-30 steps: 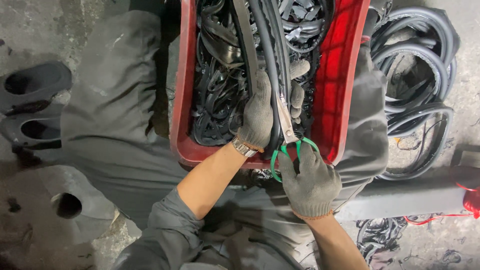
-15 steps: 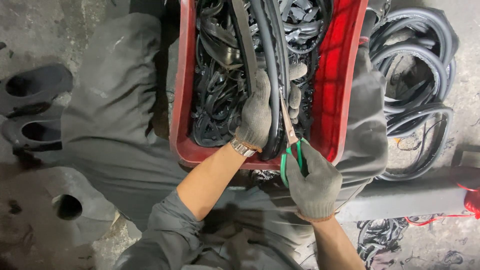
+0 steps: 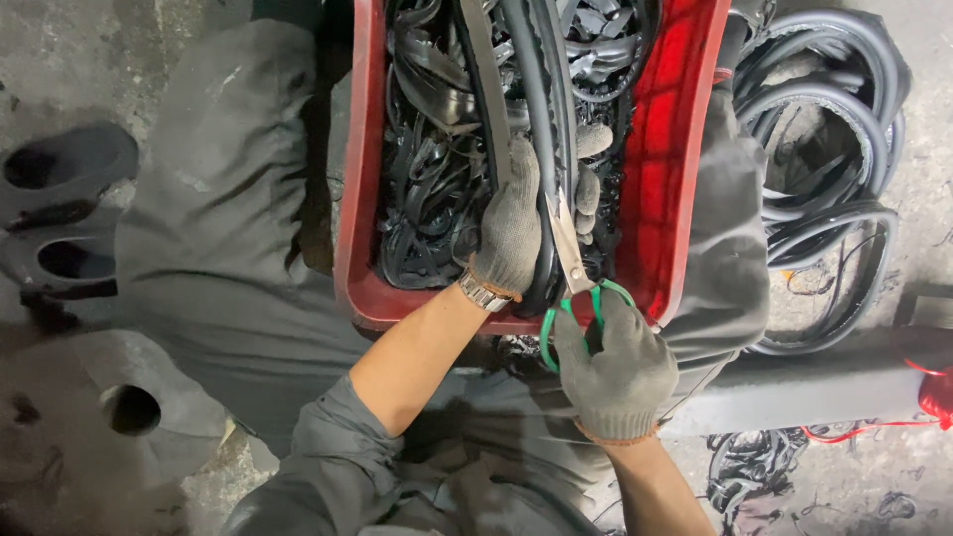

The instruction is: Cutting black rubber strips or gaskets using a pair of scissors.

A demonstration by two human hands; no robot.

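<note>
The gloved fingers (image 3: 581, 342) of the right hand (image 3: 615, 372) are threaded through the green loops of a pair of scissors (image 3: 574, 273) and grip them, the blades lying against a black rubber strip (image 3: 541, 129). The left hand (image 3: 511, 223), also gloved, is closed around that strip just beside the blades. Both work over a red crate (image 3: 675, 159) full of black rubber scraps, resting on the person's lap, with coiled rubber rings (image 3: 829, 169) on the floor to the right.
</note>
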